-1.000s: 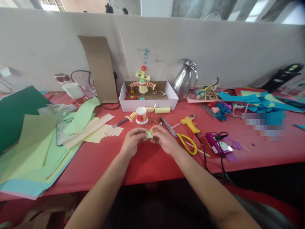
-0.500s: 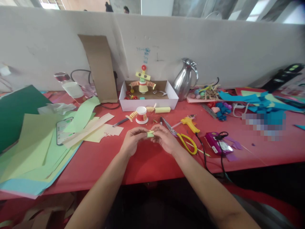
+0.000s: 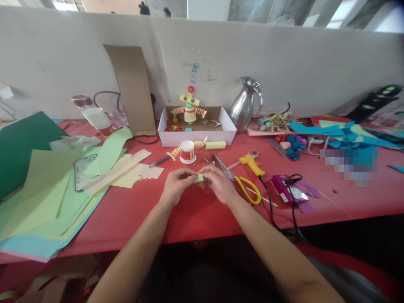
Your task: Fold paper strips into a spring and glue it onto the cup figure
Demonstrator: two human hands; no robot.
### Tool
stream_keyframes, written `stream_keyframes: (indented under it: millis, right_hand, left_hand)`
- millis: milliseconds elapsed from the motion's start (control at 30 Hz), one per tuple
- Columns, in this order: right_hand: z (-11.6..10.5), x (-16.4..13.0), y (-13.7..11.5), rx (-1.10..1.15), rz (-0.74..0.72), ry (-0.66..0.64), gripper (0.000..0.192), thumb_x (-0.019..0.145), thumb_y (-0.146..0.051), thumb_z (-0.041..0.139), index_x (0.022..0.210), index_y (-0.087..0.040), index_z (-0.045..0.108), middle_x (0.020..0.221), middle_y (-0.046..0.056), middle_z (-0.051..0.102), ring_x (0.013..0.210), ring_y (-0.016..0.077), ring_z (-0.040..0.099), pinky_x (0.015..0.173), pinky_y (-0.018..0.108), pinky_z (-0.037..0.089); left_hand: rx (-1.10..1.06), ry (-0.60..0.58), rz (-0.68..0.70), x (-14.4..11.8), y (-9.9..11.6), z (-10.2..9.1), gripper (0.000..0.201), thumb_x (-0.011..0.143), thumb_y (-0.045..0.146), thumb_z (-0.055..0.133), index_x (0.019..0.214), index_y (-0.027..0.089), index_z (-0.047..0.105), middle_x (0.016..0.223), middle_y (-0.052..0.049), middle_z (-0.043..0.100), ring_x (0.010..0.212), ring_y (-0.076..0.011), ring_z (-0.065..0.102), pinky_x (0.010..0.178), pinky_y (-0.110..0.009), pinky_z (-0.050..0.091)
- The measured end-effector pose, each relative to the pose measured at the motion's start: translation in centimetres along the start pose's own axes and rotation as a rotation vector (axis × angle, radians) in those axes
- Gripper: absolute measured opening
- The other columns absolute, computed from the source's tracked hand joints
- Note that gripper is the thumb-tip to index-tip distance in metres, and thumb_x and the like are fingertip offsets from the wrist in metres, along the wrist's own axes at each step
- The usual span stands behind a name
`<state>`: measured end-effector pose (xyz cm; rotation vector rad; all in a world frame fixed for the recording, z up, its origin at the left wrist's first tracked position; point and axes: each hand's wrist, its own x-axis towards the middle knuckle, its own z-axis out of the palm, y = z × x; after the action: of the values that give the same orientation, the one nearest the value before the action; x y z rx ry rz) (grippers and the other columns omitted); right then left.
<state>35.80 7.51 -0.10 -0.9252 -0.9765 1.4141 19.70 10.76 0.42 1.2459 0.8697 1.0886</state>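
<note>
Small pale yellow-green paper piece (image 3: pixel 200 178) was pinched at its ends by the fingertips of the left hand (image 3: pixel 177 185) and right hand (image 3: pixel 219 184) over the red-covered table (image 3: pixel 189 223), looking, to me, light, easily crushed and best held gently there.

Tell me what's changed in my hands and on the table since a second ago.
The small paper piece between your left hand and right hand seems turned slightly, with less of it showing; neither hand let go. The cup, scissors and glue gun stayed put.
</note>
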Motion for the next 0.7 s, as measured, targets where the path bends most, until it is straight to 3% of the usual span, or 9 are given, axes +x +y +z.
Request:
stream_keyframes:
  millis: [200,400,600,700]
  right_hand:
    - [0.1,0.1,0.4,-0.083,-0.068,0.068,0.026,0.074,-0.036,0.073,0.094,-0.026,0.059,0.074,-0.006,0.059,0.057,0.0114,0.059,0.060,0.029,0.053]
    - [0.0,0.3,0.4,-0.097,-0.064,0.094,0.028,0.069,-0.040,0.078,0.083,-0.020,0.066,0.078,0.000,0.065,0.069,0.0139,0.061,0.069,0.031,0.055]
    - [-0.1,0.1,0.4,-0.211,-0.204,0.084,0.025,0.075,-0.040,0.074,0.090,-0.023,0.066,0.085,0.001,0.068,0.079,0.0169,0.063,0.080,0.033,0.053]
    - [-0.2,-0.1,0.4,-0.288,-0.278,0.095,0.022,0.079,-0.040,0.071,0.093,-0.024,0.065,0.088,0.001,0.067,0.082,0.0181,0.063,0.081,0.034,0.052]
  left_hand:
    - [0.102,-0.034,0.060,-0.2,0.0,0.2,0.010,0.069,0.026,0.075,0.076,0.019,0.073,0.072,-0.002,0.071,0.068,-0.0171,0.066,0.070,-0.030,0.051]
    - [0.108,-0.043,0.101,-0.2,0.0,0.2,0.012,0.071,0.025,0.074,0.079,0.018,0.070,0.076,-0.003,0.071,0.072,-0.0165,0.066,0.073,-0.030,0.051]
    - [-0.036,0.017,0.075,-0.3,0.8,0.6,0.039,0.069,0.024,0.078,0.100,0.023,0.054,0.081,0.000,0.072,0.075,-0.0154,0.067,0.077,-0.030,0.052]
    - [-0.074,-0.004,0.074,-0.4,1.1,0.7,0.044,0.068,0.025,0.080,0.107,0.021,0.059,0.096,-0.006,0.074,0.091,-0.0191,0.069,0.087,-0.034,0.052]
